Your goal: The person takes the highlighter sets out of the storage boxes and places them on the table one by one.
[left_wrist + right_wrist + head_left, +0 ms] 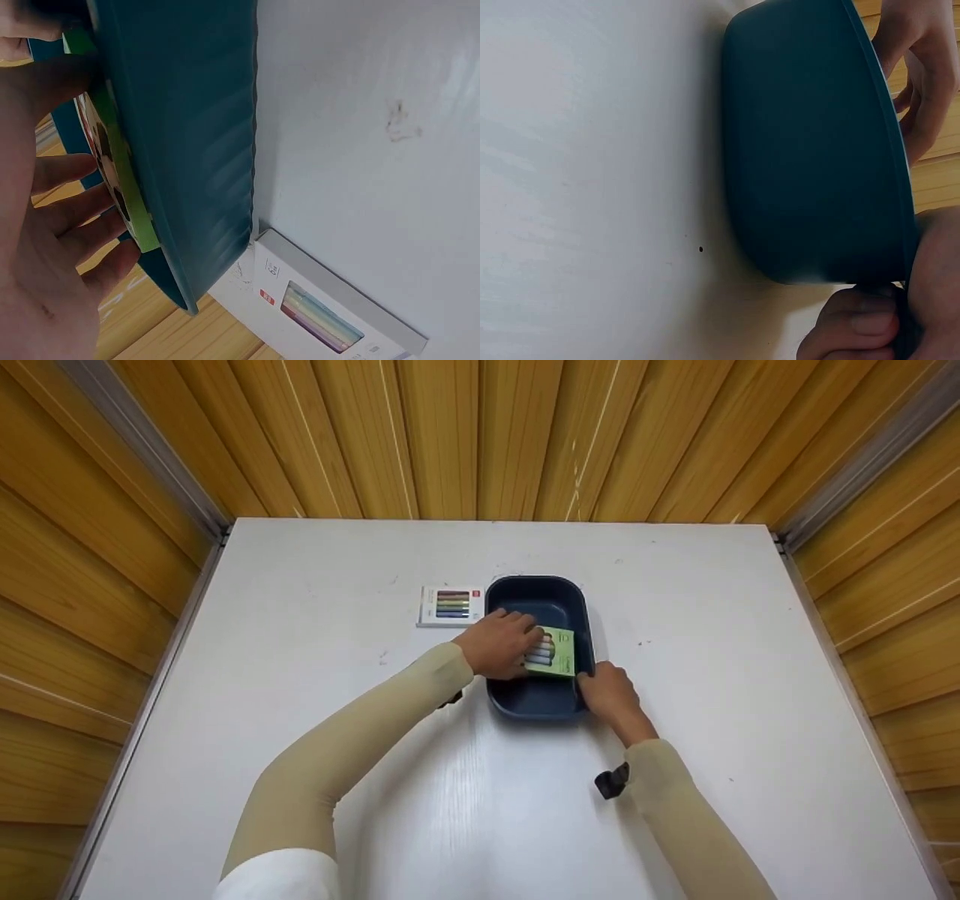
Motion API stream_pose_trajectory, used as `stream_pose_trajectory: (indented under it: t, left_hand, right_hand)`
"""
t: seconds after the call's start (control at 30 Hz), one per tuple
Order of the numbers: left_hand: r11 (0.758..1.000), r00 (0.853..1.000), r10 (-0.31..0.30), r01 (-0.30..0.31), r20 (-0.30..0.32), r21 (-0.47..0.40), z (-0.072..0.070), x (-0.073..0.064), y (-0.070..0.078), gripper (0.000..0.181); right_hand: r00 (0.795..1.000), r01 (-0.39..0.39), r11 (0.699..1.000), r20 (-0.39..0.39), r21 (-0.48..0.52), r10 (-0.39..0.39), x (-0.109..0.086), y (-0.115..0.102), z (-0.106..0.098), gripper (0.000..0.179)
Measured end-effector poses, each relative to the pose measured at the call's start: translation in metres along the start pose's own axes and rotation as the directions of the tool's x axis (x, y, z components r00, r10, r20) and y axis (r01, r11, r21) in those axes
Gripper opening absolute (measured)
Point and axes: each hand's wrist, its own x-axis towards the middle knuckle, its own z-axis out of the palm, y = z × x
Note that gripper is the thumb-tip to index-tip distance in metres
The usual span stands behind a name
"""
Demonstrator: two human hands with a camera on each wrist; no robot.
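Green pack [553, 651]: within the rim outline of the blue bin [534, 701], across its middle, right edge near the bin's right wall; the left wrist view shows it about level with the bin's mouth; contact with the bin floor cannot be told.
Left grip [501, 645]: clamped on the pack, thumb and fingers spread across it, reaching over the bin's left wall.
Right grip [611, 690]: clamped on the bin's right rim toward the near corner, fingers curled outside the wall.
Placement, judged: step in hand appears to be seating the pack in the bin; best done by lowering it flat, both ends clear of the side walls, and releasing only once the bin floor bears it.
Bracing, judged: firm hold on the rim, without lifting, should stop the bin sliding or tipping; pressing on the left rim with the wrist is best avoided.
Pack to grip: left portion of the pack lies beneath the left grip; right portion projects toward the bin's right wall, near but apart from the right grip.
White box [451, 606]: flat on the tabletop [720, 660], just beside the bin's left wall, window showing coloured sticks; neither grip holds it.
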Motion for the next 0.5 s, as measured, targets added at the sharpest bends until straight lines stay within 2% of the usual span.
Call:
stream_pose_trajectory:
  t: [0.27,0.5]
  left_hand:
    - [1.000,0.999,0.021,-0.022,-0.042,-0.006,-0.0053,-0.0074,-0.0020,0.054]
    - [1.000,0.999,0.020,-0.020,-0.038,-0.001,-0.0073,-0.0104,-0.0024,0.054]
  right_hand:
    - [1.000,0.012,1.000,-0.006,0.000,-0.012,0.0000,-0.0002,0.0001,0.039]
    - [1.000,0.004,1.000,0.000,0.012,-0.004,0.0001,-0.0012,-0.0002,0.037]
